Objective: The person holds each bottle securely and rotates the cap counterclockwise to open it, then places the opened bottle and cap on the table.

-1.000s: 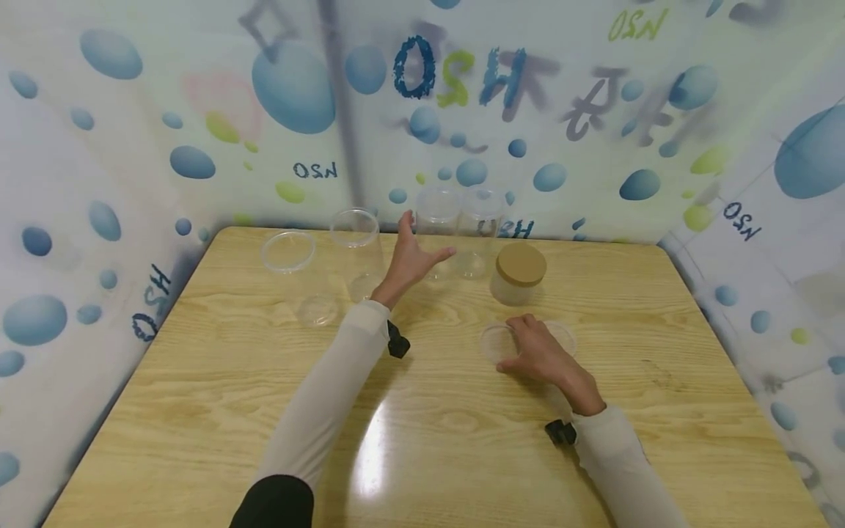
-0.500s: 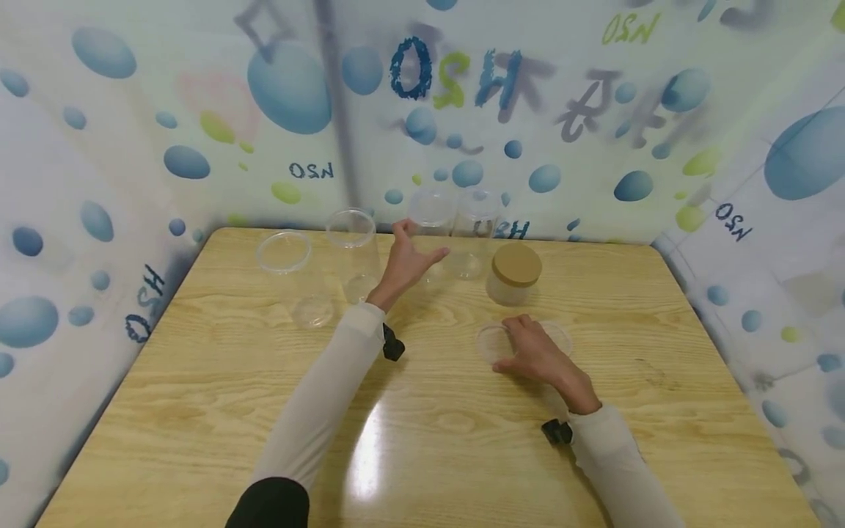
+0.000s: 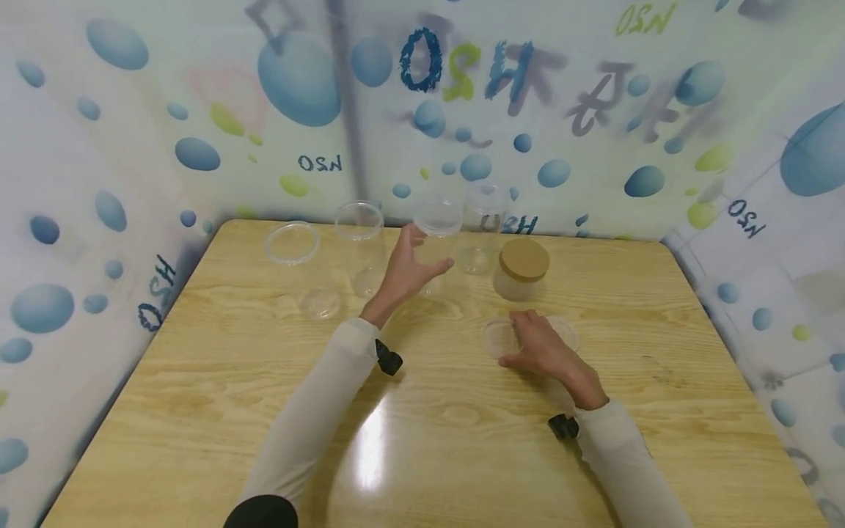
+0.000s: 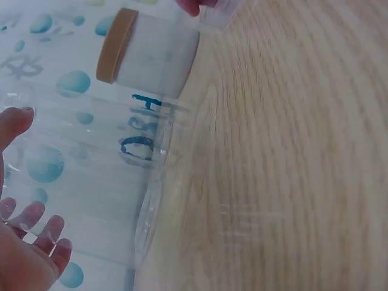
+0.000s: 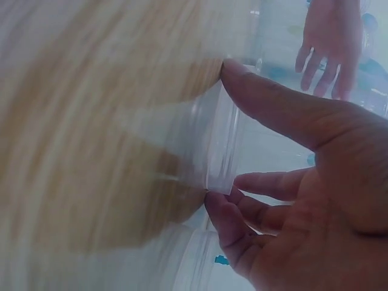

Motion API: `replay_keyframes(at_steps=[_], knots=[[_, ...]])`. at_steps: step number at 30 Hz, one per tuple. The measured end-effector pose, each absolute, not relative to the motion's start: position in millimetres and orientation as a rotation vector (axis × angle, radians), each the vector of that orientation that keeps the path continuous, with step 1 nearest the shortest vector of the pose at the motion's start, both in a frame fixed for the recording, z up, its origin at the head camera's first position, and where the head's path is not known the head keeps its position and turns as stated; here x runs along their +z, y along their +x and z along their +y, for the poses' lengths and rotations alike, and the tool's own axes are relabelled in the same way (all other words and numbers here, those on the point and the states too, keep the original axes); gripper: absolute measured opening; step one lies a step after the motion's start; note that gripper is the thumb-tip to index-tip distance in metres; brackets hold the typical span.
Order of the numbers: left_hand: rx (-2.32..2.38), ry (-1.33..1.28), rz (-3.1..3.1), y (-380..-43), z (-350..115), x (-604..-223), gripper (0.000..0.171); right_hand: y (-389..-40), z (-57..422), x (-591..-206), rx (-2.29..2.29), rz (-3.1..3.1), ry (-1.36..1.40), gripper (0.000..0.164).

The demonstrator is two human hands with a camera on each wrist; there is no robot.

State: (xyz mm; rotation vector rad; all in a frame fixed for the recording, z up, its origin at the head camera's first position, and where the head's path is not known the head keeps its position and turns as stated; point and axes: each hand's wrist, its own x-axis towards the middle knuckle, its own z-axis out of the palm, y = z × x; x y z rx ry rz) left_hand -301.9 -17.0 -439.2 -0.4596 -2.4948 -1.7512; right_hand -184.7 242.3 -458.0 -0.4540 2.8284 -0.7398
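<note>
My left hand (image 3: pixel 399 277) grips a tall clear plastic jar (image 3: pixel 441 218) near the back of the table; the left wrist view has the thumb and fingers on either side of its clear wall (image 4: pixel 91 194). The jar stands upright or nearly so, and whether its base touches the wood is hard to tell. With thumb and fingers at its rim, my right hand (image 3: pixel 548 353) holds a clear round lid (image 3: pixel 498 339) low at the tabletop. A second clear lid (image 3: pixel 565 334) lies just right of it, partly behind the hand.
Two open clear jars (image 3: pixel 293 253) stand to the left, and another tall clear jar (image 3: pixel 487 220) is at the back. A short jar with a tan lid (image 3: pixel 524 260) sits behind the right hand. Patterned cloth walls (image 3: pixel 389 125) close in the wooden table (image 3: pixel 449 440).
My left hand has closed round the tall jar and drawn it slightly toward me, away from the jar beside it. The right hand has stayed at the lid. The head view has shifted slightly.
</note>
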Motion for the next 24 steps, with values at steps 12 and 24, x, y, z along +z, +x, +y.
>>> replay_keyframes(at_steps=[12,24], knots=[[-1.756,-0.589,-2.528,-269.3,-21.0,-432.2,0.076,-186.6,243.5,-448.9,-0.750,2.764,-0.427,0.082],[-1.765,-0.672,-2.497,-251.5,-20.0,-431.1,0.074,-186.3,240.7,-438.1,-0.962,2.803,-0.485,0.074]])
